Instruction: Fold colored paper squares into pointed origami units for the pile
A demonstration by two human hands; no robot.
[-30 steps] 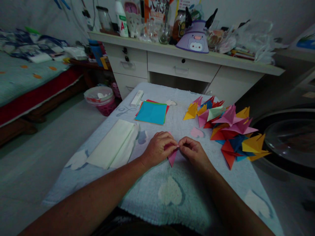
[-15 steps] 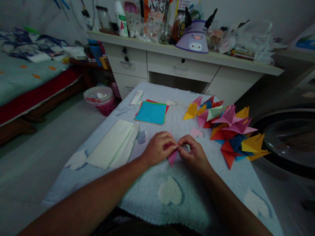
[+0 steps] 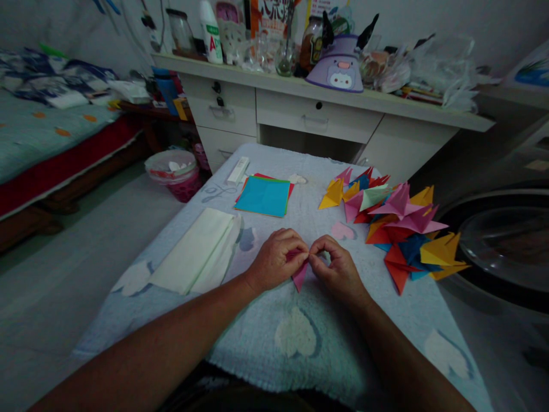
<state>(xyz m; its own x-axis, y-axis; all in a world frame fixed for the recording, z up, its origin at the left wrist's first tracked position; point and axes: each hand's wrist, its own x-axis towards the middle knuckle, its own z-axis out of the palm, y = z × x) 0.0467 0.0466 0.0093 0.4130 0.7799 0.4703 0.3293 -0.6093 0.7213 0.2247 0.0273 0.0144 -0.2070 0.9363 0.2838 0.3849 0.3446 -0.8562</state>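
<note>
Between my hands is a piece of pink folded paper (image 3: pixel 299 278), its pointed lower end showing below my fingers. My left hand (image 3: pixel 278 258) is closed on the paper's body, hiding most of it. The thumb and forefinger of my right hand (image 3: pixel 337 266) pinch the paper's right side, touching the left fingertips. Past my left hand lies a stack of square coloured paper (image 3: pixel 263 195) with a blue sheet on top. Over to the right stands a group of folded paper cranes (image 3: pixel 398 206) in pink, yellow, red, orange, blue and pale green.
A folded whitish cloth or paper (image 3: pixel 193 252) lies left of my hands on the cloth-covered table (image 3: pixel 257 343). Behind the stack is a small white box (image 3: pixel 238 170). A white drawer desk (image 3: pixel 317 109) borders the far side, and a pink bin (image 3: pixel 175 174) stands on the floor.
</note>
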